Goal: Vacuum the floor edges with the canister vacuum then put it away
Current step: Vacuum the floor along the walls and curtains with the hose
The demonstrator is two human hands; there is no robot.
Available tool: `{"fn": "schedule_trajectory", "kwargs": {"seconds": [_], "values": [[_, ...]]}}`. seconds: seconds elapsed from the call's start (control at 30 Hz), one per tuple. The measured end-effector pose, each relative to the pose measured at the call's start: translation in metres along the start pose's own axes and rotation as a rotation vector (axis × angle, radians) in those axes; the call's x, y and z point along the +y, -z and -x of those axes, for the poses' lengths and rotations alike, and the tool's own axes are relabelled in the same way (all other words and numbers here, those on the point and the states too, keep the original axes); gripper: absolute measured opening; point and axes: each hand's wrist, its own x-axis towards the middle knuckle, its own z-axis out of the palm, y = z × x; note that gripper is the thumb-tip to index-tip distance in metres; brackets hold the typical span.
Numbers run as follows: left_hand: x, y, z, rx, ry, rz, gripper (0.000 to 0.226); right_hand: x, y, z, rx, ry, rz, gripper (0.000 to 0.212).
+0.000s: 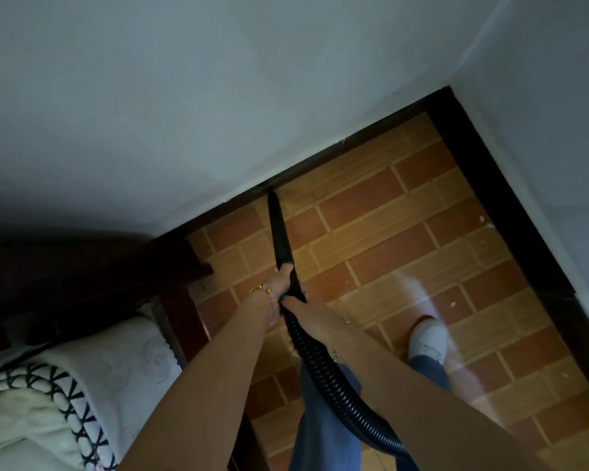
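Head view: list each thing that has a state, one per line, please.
crevice nozzle: tip at the dark baseboard, angled down.
hose: attached, trailing back past the legs.
left hand: gripping the nozzle base.
right hand: gripping the hose end.

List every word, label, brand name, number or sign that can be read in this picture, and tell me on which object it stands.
None can be read.
The black tapered plastic crevice nozzle and the black ribbed hose show no visible label.
The white sneaker shows no legible brand.
The cream quilted bedcover carries only a black cross-stitch pattern, not letters.
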Motion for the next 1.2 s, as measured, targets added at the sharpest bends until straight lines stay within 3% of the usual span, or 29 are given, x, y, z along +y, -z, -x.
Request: {"fn": "schedule_trajectory", "kwargs": {"seconds": [0.07, 0.13, 0.27, 0.4, 0.5, 0.6, 0.77, 0.87, 0.93, 1.07, 1.2], "values": [[-0.003, -0.004, 0.006, -0.044, -0.029, 0.104, 0.049, 0.002, 0.005, 0.012, 0.018, -0.043, -0.004, 0.018], [0.002, -0.012, 0.023, -0.087, 0.059, 0.083, 0.055, 0.007, 0.017, 0.023, 0.058, -0.112, -0.026, 0.032], [-0.008, -0.023, 0.032, -0.117, 0.025, 0.123, 0.052, 0.022, 0.061, 0.034, 0.304, -0.168, -0.141, 0.054], [-0.013, -0.04, 0.067, -0.206, 0.003, 0.14, 0.057, 0.026, 0.097, 0.059, 0.353, -0.075, -0.412, 0.052], [-0.01, -0.062, 0.1, -0.281, -0.021, 0.06, 0.038, 0.027, 0.112, 0.072, 0.331, -0.003, -0.518, 0.054], [-0.014, -0.09, 0.127, -0.354, -0.033, -0.027, 0.029, 0.028, 0.127, 0.081, 0.277, 0.073, -0.55, 0.056], [-0.021, -0.142, 0.163, -0.407, -0.09, -0.142, 0.01, 0.039, 0.156, 0.099, 0.294, 0.078, -0.481, 0.04], [-0.029, -0.167, 0.177, -0.43, -0.072, -0.091, 0.025, 0.054, 0.179, 0.107, 0.271, 0.047, -0.565, 0.027], [-0.036, -0.183, 0.191, -0.472, -0.035, 0.007, 0.021, 0.063, 0.195, 0.112, 0.277, 0.024, -0.611, 0.027], [-0.05, -0.216, 0.222, -0.581, 0.041, 0.236, 0.031, 0.081, 0.233, 0.124, 0.45, -0.03, -0.702, 0.027], [-0.057, -0.25, 0.238, -0.648, 0.029, 0.19, 0.036, 0.104, 0.272, 0.137, 0.554, -0.08, -0.686, 0.032]]}}
